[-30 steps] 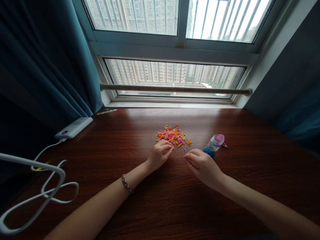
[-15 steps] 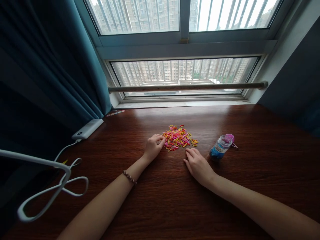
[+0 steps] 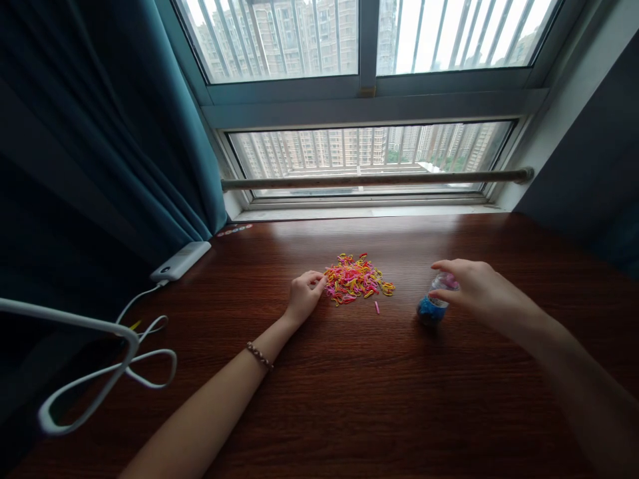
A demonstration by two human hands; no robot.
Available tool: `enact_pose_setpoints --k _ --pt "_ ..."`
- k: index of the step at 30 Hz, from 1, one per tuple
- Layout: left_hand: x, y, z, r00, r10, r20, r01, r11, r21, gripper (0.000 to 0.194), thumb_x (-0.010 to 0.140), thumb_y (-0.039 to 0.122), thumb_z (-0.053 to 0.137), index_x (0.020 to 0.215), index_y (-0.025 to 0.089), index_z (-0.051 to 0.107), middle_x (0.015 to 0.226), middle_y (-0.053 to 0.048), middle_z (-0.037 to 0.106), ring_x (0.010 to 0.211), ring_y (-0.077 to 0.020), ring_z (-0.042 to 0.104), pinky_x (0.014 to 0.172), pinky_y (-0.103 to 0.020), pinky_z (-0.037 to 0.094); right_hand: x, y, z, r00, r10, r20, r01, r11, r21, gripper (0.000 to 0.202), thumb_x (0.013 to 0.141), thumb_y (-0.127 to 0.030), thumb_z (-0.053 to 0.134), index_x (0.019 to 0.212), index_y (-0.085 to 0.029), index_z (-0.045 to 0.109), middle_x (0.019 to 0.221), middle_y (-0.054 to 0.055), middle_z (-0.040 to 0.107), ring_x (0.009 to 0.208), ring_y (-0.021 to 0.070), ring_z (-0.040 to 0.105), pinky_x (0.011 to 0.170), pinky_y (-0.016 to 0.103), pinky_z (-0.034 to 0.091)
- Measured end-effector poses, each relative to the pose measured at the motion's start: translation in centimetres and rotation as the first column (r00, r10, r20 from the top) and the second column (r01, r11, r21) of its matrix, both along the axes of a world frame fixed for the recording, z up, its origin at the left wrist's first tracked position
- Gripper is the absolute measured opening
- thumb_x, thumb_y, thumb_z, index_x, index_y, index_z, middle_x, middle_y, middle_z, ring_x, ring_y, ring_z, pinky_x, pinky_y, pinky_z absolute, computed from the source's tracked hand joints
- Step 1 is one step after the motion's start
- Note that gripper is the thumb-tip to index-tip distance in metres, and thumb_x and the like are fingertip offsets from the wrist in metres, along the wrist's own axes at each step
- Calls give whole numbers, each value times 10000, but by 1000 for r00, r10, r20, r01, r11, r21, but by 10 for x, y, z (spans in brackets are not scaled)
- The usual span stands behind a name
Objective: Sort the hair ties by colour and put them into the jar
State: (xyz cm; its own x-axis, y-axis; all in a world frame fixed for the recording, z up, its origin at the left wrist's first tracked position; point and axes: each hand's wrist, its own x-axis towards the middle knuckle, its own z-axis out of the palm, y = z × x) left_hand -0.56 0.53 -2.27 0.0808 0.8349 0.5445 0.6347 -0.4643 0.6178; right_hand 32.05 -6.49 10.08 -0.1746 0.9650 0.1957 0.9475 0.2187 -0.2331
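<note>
A loose pile of small red, pink and yellow rubber bands (image 3: 353,279) lies mid-table. My left hand (image 3: 303,293) rests at the pile's left edge, thumb and fingers drawn together; whatever is between the fingertips is too small to make out. One short pink piece (image 3: 377,307) lies apart, just in front of the pile. To the right stands a small clear jar (image 3: 432,309) with blue lower down and pink near its top. My right hand (image 3: 466,283) is over the jar's upper right side, thumb and fingers spread around it; whether they touch it I cannot tell.
A white power bank-like box (image 3: 180,261) sits at the table's back left, with a white cable (image 3: 92,392) looping toward the front left. A blue curtain (image 3: 164,153) hangs on the left. Behind the table, a rail (image 3: 374,180) crosses the window.
My right hand has left the table in front of the pile and moved right to the jar, its fingers spreading. The pink piece now shows there. My left hand has hardly moved.
</note>
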Motion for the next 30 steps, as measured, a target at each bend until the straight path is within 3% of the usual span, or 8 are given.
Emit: enact_pose_setpoints --k 3,10,16,27,30 --pt "-1 0 0 1000 1 4 0 1000 -4 183 774 281 516 725 168 652 754 -42 657 675 -147 595 622 -254 476 8 7 -5 999 -36 -16 35 998 -54 328 662 -390 628 942 -219 640 811 53 661 744 211 611 613 265 450" --pt "0 0 2 1000 13 -1 -13 1000 -12 185 777 281 513 716 169 647 742 -39 654 670 -148 595 623 -251 477 14 14 3 989 -149 24 150 988 -33 315 630 -410 640 889 -232 650 728 40 659 627 193 608 485 243 384" --pt "0 0 2 1000 11 -4 -11 1000 -14 190 778 286 508 725 170 649 747 -35 652 680 -151 596 639 -254 473 24 22 0 991 -129 17 130 988 -87 375 627 -466 625 906 -217 648 739 49 657 563 165 594 452 231 354" --pt "1 -2 4 1000 29 -5 -29 999 -34 209 787 299 503 711 163 643 746 -40 651 695 -150 597 653 -251 470 29 21 -7 993 -110 49 115 984 -134 451 637 -517 604 955 -197 629 768 71 661 576 191 596 493 265 415" --pt "0 -1 3 998 64 8 -64 997 -53 216 791 298 493 711 159 638 758 -38 650 713 -148 596 675 -248 468 25 18 -2 998 -33 61 33 999 10 484 661 -494 603 1015 -163 597 858 95 653 734 238 609 620 323 468"
